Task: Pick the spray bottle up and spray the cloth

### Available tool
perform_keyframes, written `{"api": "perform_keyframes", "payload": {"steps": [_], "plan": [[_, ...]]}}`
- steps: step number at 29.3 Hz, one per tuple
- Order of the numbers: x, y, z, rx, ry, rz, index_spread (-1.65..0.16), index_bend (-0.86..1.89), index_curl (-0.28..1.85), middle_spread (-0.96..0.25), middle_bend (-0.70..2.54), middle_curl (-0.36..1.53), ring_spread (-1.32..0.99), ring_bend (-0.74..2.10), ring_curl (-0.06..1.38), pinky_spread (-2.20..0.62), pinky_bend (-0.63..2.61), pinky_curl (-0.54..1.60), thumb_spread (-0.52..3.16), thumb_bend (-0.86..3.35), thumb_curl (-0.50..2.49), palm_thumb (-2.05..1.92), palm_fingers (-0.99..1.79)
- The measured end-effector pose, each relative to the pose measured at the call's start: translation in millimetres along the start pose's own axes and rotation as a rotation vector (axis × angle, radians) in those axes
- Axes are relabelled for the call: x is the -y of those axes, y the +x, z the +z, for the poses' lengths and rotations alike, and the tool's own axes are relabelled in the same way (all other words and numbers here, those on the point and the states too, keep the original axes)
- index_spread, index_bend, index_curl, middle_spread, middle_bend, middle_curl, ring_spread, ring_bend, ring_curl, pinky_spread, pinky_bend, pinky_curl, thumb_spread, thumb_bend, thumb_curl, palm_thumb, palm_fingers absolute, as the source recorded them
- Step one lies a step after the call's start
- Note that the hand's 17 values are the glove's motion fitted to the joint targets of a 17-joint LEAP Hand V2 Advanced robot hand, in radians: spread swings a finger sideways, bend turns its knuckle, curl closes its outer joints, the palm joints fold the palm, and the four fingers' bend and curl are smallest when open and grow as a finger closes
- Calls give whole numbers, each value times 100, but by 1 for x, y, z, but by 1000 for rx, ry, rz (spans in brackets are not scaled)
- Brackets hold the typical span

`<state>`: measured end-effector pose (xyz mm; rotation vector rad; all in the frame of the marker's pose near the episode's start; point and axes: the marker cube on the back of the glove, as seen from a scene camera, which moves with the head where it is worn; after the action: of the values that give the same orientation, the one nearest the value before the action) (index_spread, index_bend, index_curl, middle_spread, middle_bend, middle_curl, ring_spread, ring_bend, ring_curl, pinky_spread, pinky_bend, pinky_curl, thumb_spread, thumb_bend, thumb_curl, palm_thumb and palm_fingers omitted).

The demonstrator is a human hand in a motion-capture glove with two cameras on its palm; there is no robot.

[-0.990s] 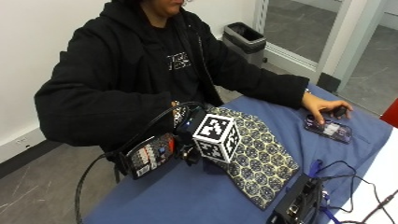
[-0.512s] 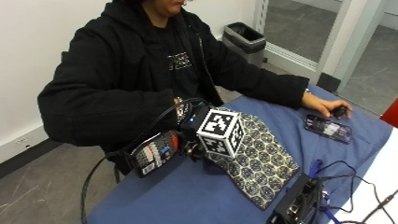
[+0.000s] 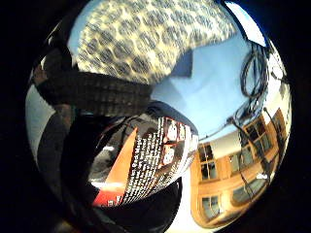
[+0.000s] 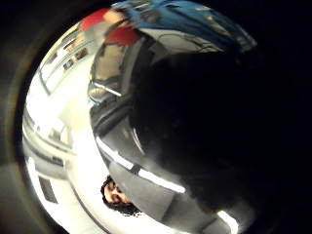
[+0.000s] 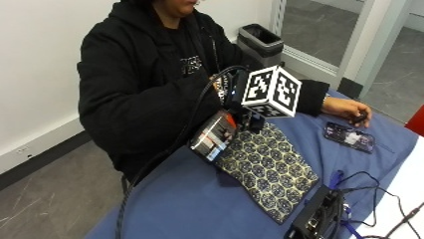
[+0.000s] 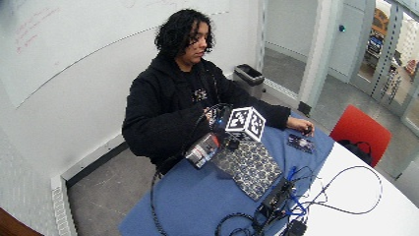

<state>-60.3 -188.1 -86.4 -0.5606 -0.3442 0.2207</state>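
Raised hand [image 5: 242, 107] around spray bottle [image 5: 213, 135]

Seated person's gloved right hand [image 6: 225, 132] holding spray bottle [image 6: 202, 150] over patterned cloth [image 6: 249, 164], blue table [image 6: 190, 206]

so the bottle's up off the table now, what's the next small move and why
Probably tip the nozzle down toward the patterned cloth and squeeze the trigger. The gloved right hand holds the spray bottle lifted and tilted at the cloth's near edge, and the cloth lies flat on the blue table, not visibly wetted.
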Motion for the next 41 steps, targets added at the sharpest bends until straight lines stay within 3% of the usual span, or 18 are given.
{"api": "perform_keyframes", "payload": {"steps": [10,19,25,31,41], "plan": [[60,-80,-54,326,369,-475,-22,17,57,-17,62,61,-19,69,50,-21,41,44,121,-1,60,111,125],[124,-111,-96,573,685,-707,-21,17,57,-16,64,61,-19,70,50,-23,43,44,121,-1,61,111,127],[145,-108,-93,608,812,-770,-21,17,57,-16,64,61,-19,70,50,-23,44,44,120,-1,61,111,127],[153,-93,-47,571,759,-761,-21,18,58,-16,64,62,-19,71,50,-24,45,44,120,-1,62,111,128],[163,-78,-43,628,774,-790,-22,18,58,-16,64,61,-18,71,51,-25,45,44,118,-1,62,111,128]]}}
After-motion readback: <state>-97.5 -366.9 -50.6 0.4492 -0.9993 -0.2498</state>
